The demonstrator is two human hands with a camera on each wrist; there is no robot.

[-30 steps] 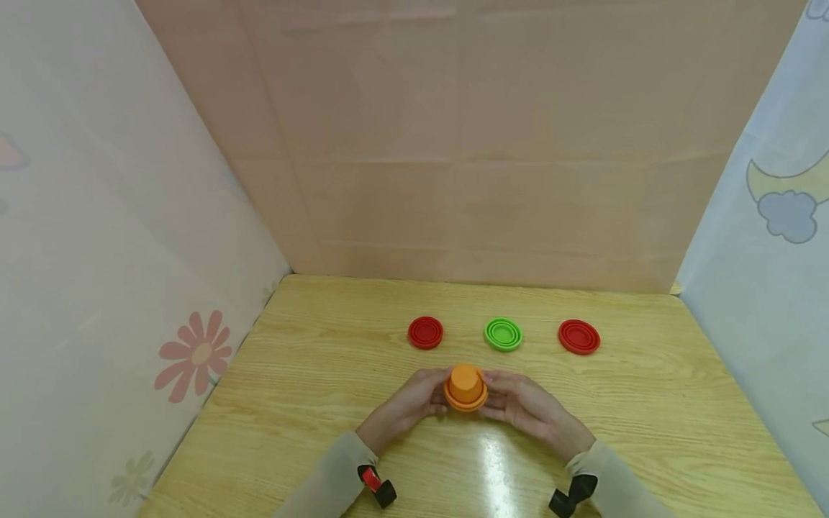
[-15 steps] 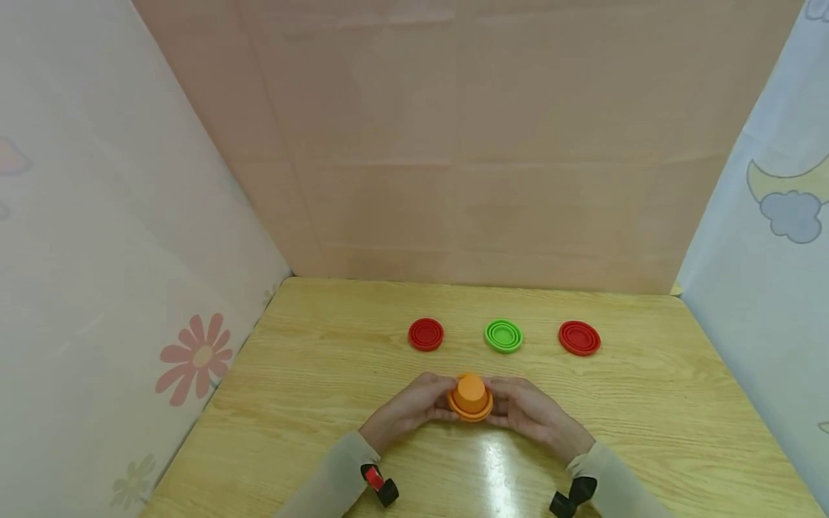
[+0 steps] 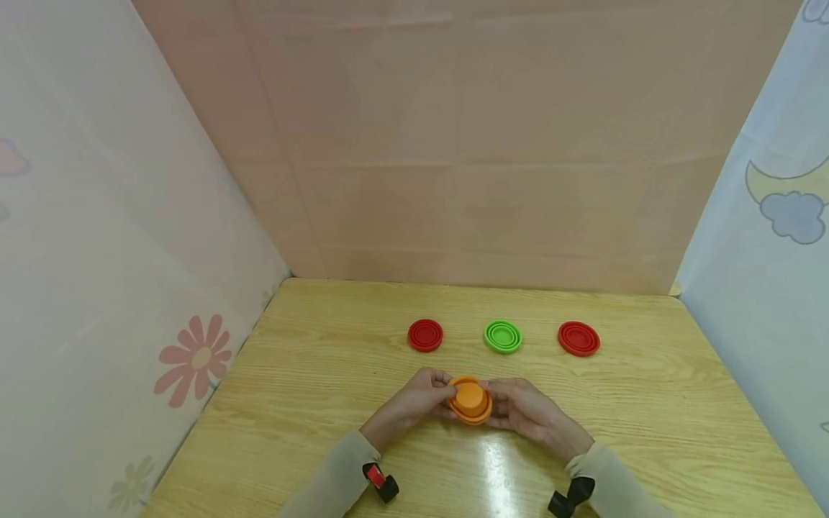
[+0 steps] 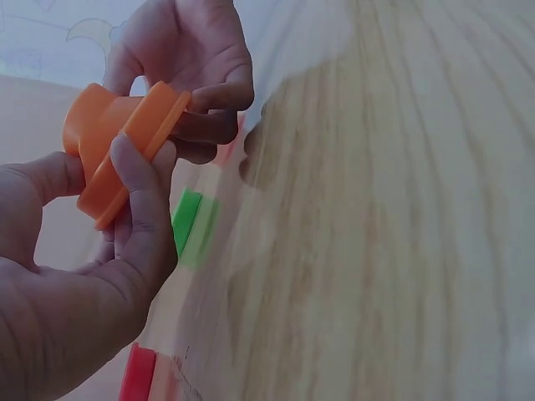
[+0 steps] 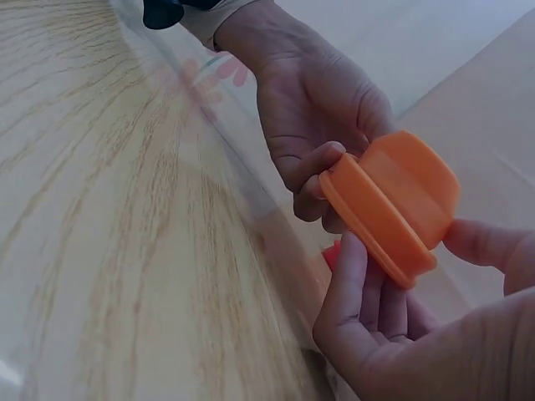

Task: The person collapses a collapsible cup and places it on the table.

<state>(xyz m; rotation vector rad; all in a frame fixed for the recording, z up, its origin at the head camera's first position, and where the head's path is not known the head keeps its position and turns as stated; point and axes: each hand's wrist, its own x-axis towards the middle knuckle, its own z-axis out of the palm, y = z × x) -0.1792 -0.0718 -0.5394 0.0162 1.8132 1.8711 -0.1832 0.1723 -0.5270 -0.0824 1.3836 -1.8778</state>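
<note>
An orange collapsible cup (image 3: 470, 398) is held between both hands above the table, its narrow base facing up and its wide rim down. My left hand (image 3: 419, 401) grips its left side, thumb against the raised middle and fingers at the rim. On the opposite side my right hand (image 3: 527, 409) pinches it, with fingers under the rim and thumb on the sloping wall. In the left wrist view the orange cup (image 4: 125, 146) shows stepped, partly folded walls. The right wrist view has the same cup (image 5: 393, 205) tilted, with fingertips of both hands along its rim.
Farther back on the wooden table (image 3: 337, 324) lie three flat collapsed cups in a row: a red one (image 3: 425, 335), a green one (image 3: 503, 336) and another red one (image 3: 579, 338). A brown backdrop (image 3: 453, 180) and patterned side sheets enclose the table.
The orange cup has come slightly nearer to the person and a little right. My left thumb has shifted from its side onto the raised middle, and the cup's tilt has changed.
</note>
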